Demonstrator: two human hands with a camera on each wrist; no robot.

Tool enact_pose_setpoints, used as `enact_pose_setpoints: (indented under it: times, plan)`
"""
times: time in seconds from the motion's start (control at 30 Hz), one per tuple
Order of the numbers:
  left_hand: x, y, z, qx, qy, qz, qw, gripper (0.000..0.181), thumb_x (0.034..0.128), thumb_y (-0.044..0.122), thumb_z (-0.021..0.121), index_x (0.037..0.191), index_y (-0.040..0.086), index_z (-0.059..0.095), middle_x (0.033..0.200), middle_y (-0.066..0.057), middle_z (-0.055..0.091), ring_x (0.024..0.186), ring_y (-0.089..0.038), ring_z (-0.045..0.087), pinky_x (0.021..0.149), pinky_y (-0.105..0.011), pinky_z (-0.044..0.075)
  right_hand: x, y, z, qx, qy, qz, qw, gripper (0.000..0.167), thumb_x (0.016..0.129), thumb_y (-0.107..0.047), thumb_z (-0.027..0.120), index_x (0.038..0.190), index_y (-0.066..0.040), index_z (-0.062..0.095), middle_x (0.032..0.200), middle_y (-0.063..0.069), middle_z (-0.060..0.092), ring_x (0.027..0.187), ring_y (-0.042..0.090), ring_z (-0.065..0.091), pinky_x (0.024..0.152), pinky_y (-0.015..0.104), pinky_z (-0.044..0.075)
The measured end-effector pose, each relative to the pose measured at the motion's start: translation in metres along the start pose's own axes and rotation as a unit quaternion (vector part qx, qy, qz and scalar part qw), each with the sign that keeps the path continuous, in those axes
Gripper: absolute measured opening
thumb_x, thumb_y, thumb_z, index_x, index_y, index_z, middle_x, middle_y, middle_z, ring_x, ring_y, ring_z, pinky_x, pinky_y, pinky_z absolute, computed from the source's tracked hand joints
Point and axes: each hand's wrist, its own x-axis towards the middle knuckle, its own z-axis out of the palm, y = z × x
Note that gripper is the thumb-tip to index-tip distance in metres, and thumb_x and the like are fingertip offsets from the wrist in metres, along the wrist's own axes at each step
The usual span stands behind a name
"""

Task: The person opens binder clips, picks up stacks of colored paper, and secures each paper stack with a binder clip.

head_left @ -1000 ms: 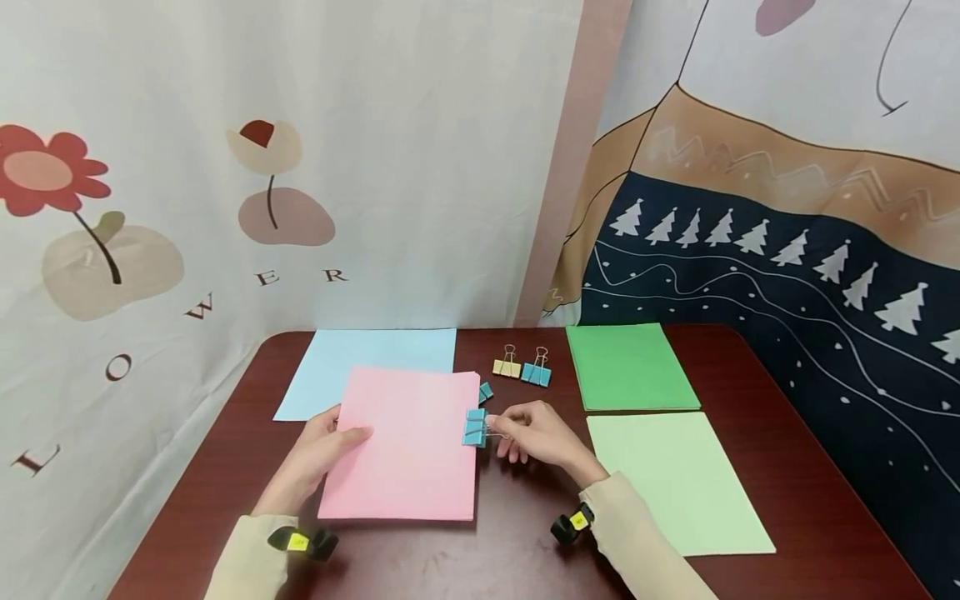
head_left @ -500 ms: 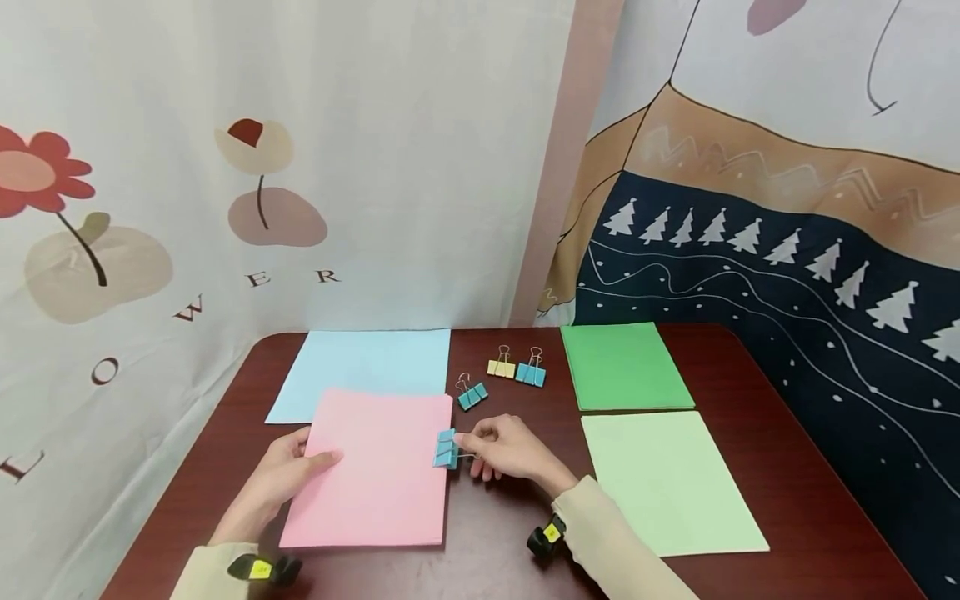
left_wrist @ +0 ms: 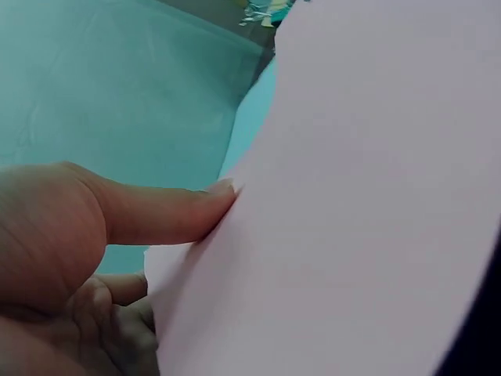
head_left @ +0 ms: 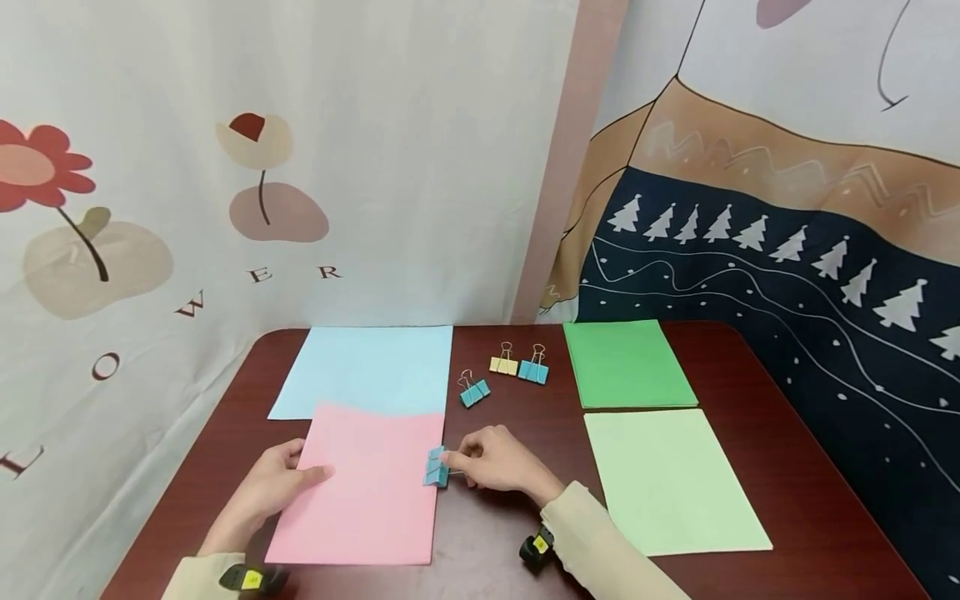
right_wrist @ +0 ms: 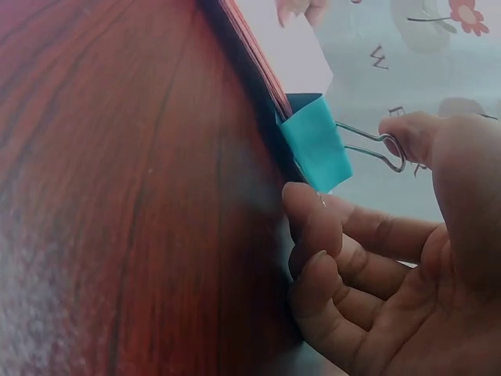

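A stack of pink paper (head_left: 367, 492) is tilted a little over the near left of the table. My left hand (head_left: 266, 485) grips its left edge, thumb on top and fingers underneath, as the left wrist view also shows. A blue binder clip (head_left: 436, 468) sits on the stack's right edge. My right hand (head_left: 501, 460) holds this clip by its wire handles. In the right wrist view, the thumb touches one handle of the binder clip (right_wrist: 317, 145), while the curled fingers lie by its other side, where the second handle is mostly hidden.
Behind lie light blue paper (head_left: 375, 367), a loose teal binder clip (head_left: 474, 393), a yellow one (head_left: 503, 366) and a blue one (head_left: 533, 372). Dark green paper (head_left: 630, 367) and pale green paper (head_left: 675, 483) are on the right of the brown table (head_left: 810, 500).
Both hands have brought the pink stack, with its clip, nearer the body and leftward. The loose teal clip, partly covered before, now shows whole.
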Motion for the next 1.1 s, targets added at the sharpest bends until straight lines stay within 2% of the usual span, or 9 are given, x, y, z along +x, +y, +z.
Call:
enact_pose_setpoints:
  times: [0.2, 0.3, 0.4, 0.5, 0.57, 0.7, 0.77, 0.9, 1.1]
  plan:
    - [0.0, 0.001, -0.002, 0.059, -0.008, -0.01, 0.9982, 0.068, 0.0934, 0.02, 0.072, 0.142, -0.016, 0.041, 0.116, -0.031, 0.068, 0.088, -0.024, 0.07, 0.072, -0.042, 0.061, -0.002, -0.001, 0.0, -0.02, -0.008, -0.014, 0.9997, 0.037, 0.096, -0.053, 0.066, 0.081, -0.021, 0.075, 0.057, -0.005, 0.064, 0.053, 0.008, 0.059, 0.059, 0.022, 0.045]
    - [0.0, 0.0, -0.003, 0.093, -0.003, -0.012, 0.9955, 0.067, 0.0916, 0.023, 0.074, 0.138, -0.017, 0.045, 0.122, -0.035, 0.064, 0.091, -0.026, 0.07, 0.073, -0.043, 0.06, -0.002, -0.002, 0.001, -0.031, -0.01, -0.016, 0.9993, 0.035, 0.095, -0.053, 0.066, 0.081, -0.022, 0.075, 0.055, -0.008, 0.063, 0.053, 0.007, 0.058, 0.06, 0.022, 0.046]
    - [-0.001, -0.002, -0.002, 0.13, 0.012, -0.012, 0.9914, 0.056, 0.0889, 0.027, 0.076, 0.123, -0.013, 0.056, 0.109, -0.03, 0.068, 0.084, -0.024, 0.066, 0.067, -0.039, 0.056, -0.002, -0.002, 0.001, -0.042, -0.011, -0.017, 0.9989, 0.034, 0.095, -0.053, 0.066, 0.081, -0.024, 0.075, 0.055, -0.009, 0.063, 0.053, 0.007, 0.059, 0.06, 0.021, 0.046]
    - [-0.004, 0.001, -0.002, 0.165, 0.025, -0.016, 0.9858, 0.049, 0.0861, 0.032, 0.078, 0.108, -0.007, 0.059, 0.092, -0.018, 0.068, 0.074, -0.022, 0.06, 0.06, -0.035, 0.049, -0.002, -0.002, 0.001, -0.052, -0.013, -0.019, 0.9984, 0.033, 0.095, -0.053, 0.067, 0.081, -0.024, 0.074, 0.054, -0.008, 0.063, 0.051, 0.007, 0.058, 0.06, 0.021, 0.046]
    - [-0.007, 0.004, -0.002, 0.193, 0.031, -0.023, 0.9804, 0.05, 0.0849, 0.037, 0.079, 0.104, -0.005, 0.059, 0.085, -0.014, 0.065, 0.072, -0.023, 0.057, 0.058, -0.034, 0.045, -0.003, -0.002, 0.0, -0.057, -0.014, -0.018, 0.9981, 0.032, 0.095, -0.054, 0.067, 0.082, -0.025, 0.073, 0.054, -0.007, 0.064, 0.051, 0.006, 0.058, 0.06, 0.021, 0.046]
    - [-0.013, 0.012, -0.005, 0.243, 0.036, -0.042, 0.9684, 0.056, 0.0844, 0.048, 0.077, 0.103, -0.002, 0.06, 0.083, -0.013, 0.063, 0.073, -0.025, 0.057, 0.058, -0.035, 0.042, -0.003, -0.002, -0.003, -0.067, -0.013, -0.023, 0.9974, 0.034, 0.094, -0.056, 0.066, 0.084, -0.024, 0.072, 0.056, -0.008, 0.065, 0.051, 0.005, 0.059, 0.059, 0.021, 0.047]
    - [-0.014, 0.014, -0.007, 0.255, 0.032, -0.046, 0.9654, 0.058, 0.0857, 0.052, 0.075, 0.103, -0.001, 0.061, 0.083, -0.012, 0.063, 0.074, -0.025, 0.058, 0.059, -0.036, 0.042, -0.003, -0.001, -0.006, -0.076, -0.009, -0.027, 0.9967, 0.035, 0.095, -0.056, 0.065, 0.086, -0.023, 0.072, 0.057, -0.009, 0.064, 0.051, 0.005, 0.059, 0.059, 0.021, 0.047]
    - [-0.013, 0.017, -0.012, 0.254, 0.028, -0.041, 0.966, 0.06, 0.0891, 0.056, 0.07, 0.106, -0.001, 0.062, 0.083, -0.01, 0.064, 0.075, -0.025, 0.059, 0.062, -0.038, 0.045, -0.005, 0.0, -0.015, -0.091, 0.004, -0.034, 0.9953, 0.035, 0.096, -0.054, 0.065, 0.094, -0.02, 0.072, 0.061, -0.009, 0.06, 0.054, 0.005, 0.056, 0.059, 0.022, 0.047]
    - [-0.007, 0.017, -0.021, 0.241, 0.055, -0.032, 0.9685, 0.064, 0.0924, 0.059, 0.064, 0.113, -0.001, 0.061, 0.091, -0.014, 0.067, 0.08, -0.027, 0.061, 0.065, -0.041, 0.047, -0.006, 0.0, -0.03, -0.08, 0.029, -0.028, 0.996, 0.036, 0.096, -0.057, 0.065, 0.101, -0.022, 0.073, 0.077, -0.012, 0.066, 0.071, 0.004, 0.06, 0.068, 0.024, 0.052]
